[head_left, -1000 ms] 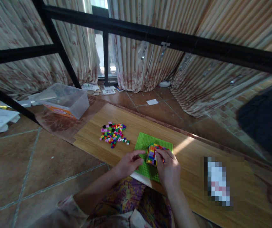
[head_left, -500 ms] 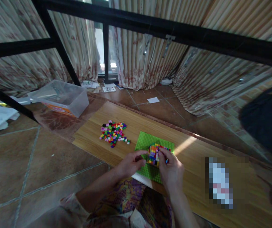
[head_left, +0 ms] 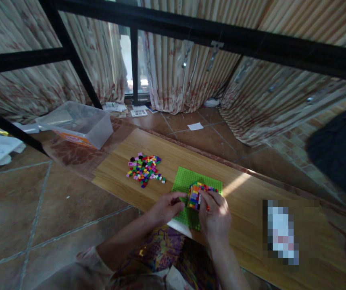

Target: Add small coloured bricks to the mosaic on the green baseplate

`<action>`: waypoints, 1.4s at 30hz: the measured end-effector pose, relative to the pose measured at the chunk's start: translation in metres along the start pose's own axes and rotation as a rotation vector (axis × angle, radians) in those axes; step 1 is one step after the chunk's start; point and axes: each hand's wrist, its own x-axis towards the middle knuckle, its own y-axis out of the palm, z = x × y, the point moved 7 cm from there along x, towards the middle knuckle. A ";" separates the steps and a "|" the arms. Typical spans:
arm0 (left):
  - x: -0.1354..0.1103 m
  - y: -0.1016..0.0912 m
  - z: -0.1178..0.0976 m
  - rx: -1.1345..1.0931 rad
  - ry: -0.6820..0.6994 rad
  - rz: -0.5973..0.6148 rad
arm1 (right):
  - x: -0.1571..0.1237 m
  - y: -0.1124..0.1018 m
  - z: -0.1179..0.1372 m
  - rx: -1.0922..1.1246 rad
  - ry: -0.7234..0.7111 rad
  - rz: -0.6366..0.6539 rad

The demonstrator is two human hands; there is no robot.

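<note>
The left hand (head_left: 168, 208) curves half open, seemingly empty, beside the brick build (head_left: 194, 196) on the green baseplate (head_left: 185, 176). The right hand (head_left: 216, 215) pinches at the build's top; any held piece is hidden. Best steady the build leftward-side, pressing straight down. Loose bricks (head_left: 144, 170) lie farther off across the tabletop (head_left: 124, 155).

lower centre: one left hand (head_left: 162, 209), one right hand (head_left: 217, 217), one green baseplate (head_left: 188, 175), one brick build (head_left: 194, 195); left of centre: one brick pile (head_left: 143, 169); left: one bin (head_left: 101, 131).

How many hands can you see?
2: the left hand is beside the colorful block build, and the right hand partly covers that build.
</note>
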 end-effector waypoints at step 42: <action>-0.035 0.039 -0.028 -0.078 -0.027 -0.043 | -0.047 -0.041 0.003 0.680 0.413 0.079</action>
